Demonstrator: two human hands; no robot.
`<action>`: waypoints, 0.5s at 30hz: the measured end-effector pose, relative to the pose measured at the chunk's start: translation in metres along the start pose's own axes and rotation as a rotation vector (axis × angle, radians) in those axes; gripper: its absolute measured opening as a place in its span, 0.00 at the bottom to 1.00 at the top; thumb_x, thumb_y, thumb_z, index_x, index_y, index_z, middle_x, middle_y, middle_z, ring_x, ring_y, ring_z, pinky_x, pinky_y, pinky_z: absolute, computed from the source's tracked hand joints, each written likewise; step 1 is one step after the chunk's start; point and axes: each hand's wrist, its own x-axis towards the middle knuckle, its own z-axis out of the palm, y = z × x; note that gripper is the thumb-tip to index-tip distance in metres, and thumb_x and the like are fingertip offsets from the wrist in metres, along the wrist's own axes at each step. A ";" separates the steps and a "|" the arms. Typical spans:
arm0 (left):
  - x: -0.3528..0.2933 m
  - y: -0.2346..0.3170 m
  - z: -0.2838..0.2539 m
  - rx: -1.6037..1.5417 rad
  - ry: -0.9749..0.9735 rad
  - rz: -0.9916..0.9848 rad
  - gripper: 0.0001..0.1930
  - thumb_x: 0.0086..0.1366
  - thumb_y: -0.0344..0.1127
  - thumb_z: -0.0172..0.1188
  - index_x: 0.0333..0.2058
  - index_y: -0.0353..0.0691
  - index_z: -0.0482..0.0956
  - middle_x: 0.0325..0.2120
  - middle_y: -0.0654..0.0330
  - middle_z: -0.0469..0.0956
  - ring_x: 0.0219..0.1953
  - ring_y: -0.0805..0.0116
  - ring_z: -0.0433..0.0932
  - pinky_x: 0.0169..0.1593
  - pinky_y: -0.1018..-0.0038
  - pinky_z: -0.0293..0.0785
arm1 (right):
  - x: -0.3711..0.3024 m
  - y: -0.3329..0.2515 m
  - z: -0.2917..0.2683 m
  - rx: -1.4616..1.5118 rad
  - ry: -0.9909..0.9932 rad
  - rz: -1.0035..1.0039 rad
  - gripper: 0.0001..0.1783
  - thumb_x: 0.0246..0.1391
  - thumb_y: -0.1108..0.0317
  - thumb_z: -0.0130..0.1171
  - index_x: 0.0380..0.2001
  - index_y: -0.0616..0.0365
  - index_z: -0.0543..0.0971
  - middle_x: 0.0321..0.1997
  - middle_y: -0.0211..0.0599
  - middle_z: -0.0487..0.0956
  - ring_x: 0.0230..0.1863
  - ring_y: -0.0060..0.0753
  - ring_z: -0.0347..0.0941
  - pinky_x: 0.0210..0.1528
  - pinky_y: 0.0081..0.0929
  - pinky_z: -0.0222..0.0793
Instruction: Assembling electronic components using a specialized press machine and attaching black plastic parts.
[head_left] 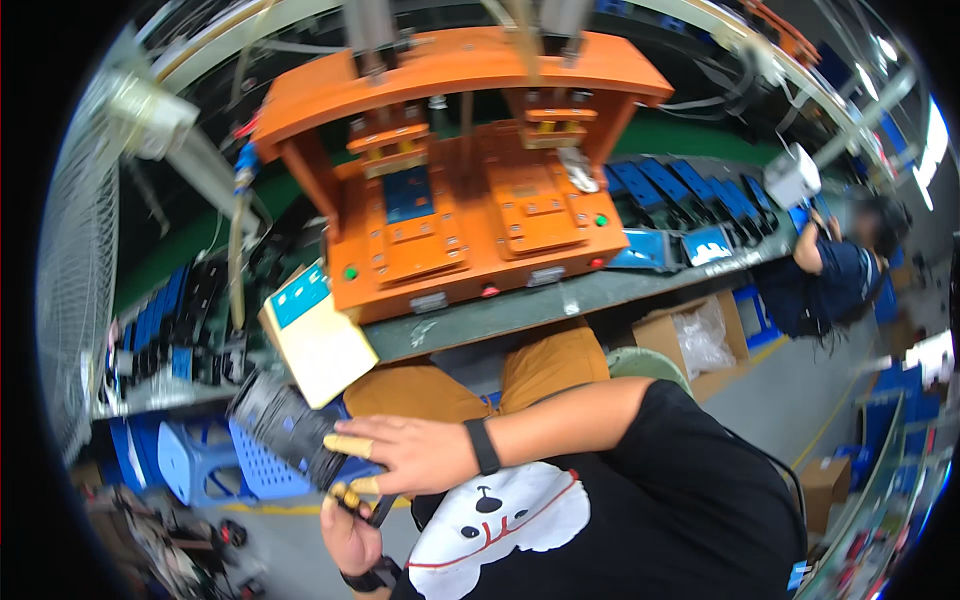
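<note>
A ribbed black rectangular plastic casing (285, 425), smeared by motion, is held tilted at the left, over my lap's left side. My right hand (410, 455) reaches across my body to its near end, fingers on the upper face and thumb by the edge. Under that end, my left hand (350, 535) is curled with its fingers closed against the casing. Yellow finger cots cover some fingertips on both hands. A small dark strip (381, 510) shows between the hands; its kind is unclear.
An orange two-station press (465, 265) stands on the workbench (450, 335), a blue panel (408, 194) in its left station. Left of it lie yellowish sheets (330, 350); blue-topped casings (660, 185) line the right. Blue stools (195, 465) and a cardboard box (655, 345) stand below. A co-worker (830, 270) sits far right.
</note>
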 end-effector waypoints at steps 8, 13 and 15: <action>0.057 0.006 0.058 0.427 -0.384 -0.109 0.17 0.77 0.30 0.53 0.59 0.30 0.74 0.48 0.52 0.82 0.46 0.64 0.84 0.47 0.68 0.85 | -0.007 -0.028 -0.102 -0.221 -0.213 0.113 0.16 0.47 0.67 0.66 0.42 0.51 0.80 0.69 0.61 0.67 0.67 0.66 0.67 0.69 0.56 0.67; 0.088 -0.015 0.065 0.549 -0.345 -0.116 0.16 0.76 0.31 0.55 0.59 0.33 0.75 0.45 0.54 0.83 0.45 0.67 0.84 0.47 0.71 0.84 | 0.001 -0.004 -0.168 -0.427 -0.208 0.272 0.16 0.40 0.73 0.67 0.38 0.54 0.82 0.64 0.60 0.71 0.63 0.66 0.70 0.66 0.54 0.69; 0.098 -0.029 0.068 0.593 -0.310 -0.109 0.17 0.72 0.32 0.62 0.56 0.32 0.78 0.44 0.55 0.83 0.45 0.70 0.83 0.48 0.74 0.82 | 0.004 0.031 -0.181 -0.507 -0.187 0.335 0.17 0.41 0.78 0.65 0.39 0.55 0.83 0.65 0.58 0.71 0.64 0.66 0.69 0.65 0.52 0.69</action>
